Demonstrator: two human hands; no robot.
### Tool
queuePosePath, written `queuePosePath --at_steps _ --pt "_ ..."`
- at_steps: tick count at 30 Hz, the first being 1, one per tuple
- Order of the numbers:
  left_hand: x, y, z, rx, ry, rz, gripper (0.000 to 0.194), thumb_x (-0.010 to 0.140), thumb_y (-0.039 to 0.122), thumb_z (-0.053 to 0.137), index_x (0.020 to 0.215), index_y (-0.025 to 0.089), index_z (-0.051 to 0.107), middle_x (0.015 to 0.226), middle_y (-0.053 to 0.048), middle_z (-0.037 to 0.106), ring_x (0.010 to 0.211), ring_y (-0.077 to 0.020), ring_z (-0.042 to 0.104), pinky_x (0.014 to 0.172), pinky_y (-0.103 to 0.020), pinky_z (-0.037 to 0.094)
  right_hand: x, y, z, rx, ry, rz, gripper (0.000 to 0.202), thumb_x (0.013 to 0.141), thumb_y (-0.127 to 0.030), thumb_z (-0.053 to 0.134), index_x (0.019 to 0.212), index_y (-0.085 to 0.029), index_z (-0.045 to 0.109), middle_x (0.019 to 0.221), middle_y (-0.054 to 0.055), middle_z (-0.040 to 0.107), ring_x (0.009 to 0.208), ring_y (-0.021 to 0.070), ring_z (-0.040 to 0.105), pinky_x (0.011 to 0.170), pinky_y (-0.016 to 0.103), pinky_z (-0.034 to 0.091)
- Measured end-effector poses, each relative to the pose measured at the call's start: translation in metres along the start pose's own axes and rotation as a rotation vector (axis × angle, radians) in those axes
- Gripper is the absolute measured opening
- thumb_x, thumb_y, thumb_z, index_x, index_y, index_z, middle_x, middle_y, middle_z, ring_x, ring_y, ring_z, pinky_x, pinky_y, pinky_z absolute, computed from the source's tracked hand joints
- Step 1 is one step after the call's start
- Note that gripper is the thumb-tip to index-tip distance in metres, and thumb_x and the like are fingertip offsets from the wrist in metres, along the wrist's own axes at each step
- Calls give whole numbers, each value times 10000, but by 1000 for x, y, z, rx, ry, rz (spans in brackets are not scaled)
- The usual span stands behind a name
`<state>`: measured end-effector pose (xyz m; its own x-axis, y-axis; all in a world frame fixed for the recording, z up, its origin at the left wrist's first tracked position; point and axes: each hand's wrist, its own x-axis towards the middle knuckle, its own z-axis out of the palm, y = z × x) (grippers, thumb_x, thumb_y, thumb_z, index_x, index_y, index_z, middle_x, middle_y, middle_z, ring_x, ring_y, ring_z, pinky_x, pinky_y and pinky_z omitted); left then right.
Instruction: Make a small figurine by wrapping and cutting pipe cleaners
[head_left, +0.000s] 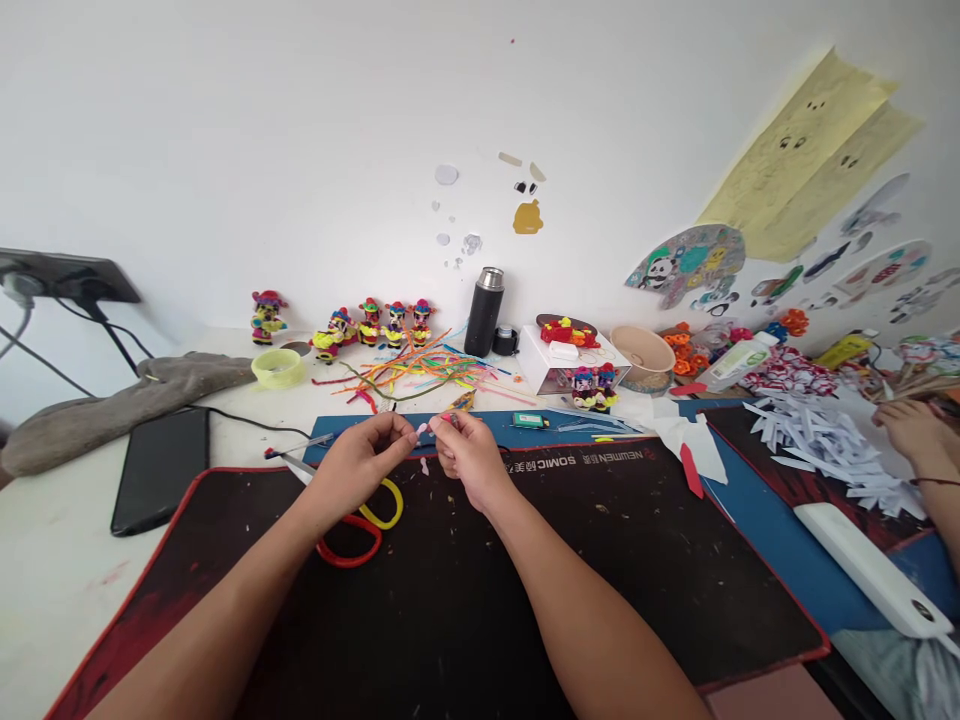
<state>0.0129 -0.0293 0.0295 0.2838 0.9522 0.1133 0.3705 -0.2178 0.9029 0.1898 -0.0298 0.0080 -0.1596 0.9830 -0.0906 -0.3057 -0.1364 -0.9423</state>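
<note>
Over the back part of the black mat (pixel 480 600), my left hand (pixel 367 455) and my right hand (pixel 472 455) meet almost fingertip to fingertip. Between them is a small pale pink twisted piece (pixel 424 430), pinched at its ends by the fingers of both hands. A short pink end hangs below it. Scissors with red and yellow handles (pixel 352 553) lie on the mat, partly hidden under my left hand and forearm.
Colourful pipe cleaners (pixel 427 370), a black bottle (pixel 485 312) and small figures (pixel 370 322) stand or lie behind. A phone (pixel 161 468) is at left. At right are paper strips (pixel 832 450), a white device (pixel 874 568) and another person's hand (pixel 911 430).
</note>
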Motion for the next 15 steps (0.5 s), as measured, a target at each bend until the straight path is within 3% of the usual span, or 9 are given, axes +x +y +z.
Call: queuePosePath --at_steps 15 --pt "1 -1 0 -14 -33 4 446 887 664 593 814 224 611 764 -7 646 713 -198 563 654 -289 442 -1 1 1 -74 -18 -23 410 794 -558 789 851 -211 579 545 -125 366 427 52 245 410 215 157"
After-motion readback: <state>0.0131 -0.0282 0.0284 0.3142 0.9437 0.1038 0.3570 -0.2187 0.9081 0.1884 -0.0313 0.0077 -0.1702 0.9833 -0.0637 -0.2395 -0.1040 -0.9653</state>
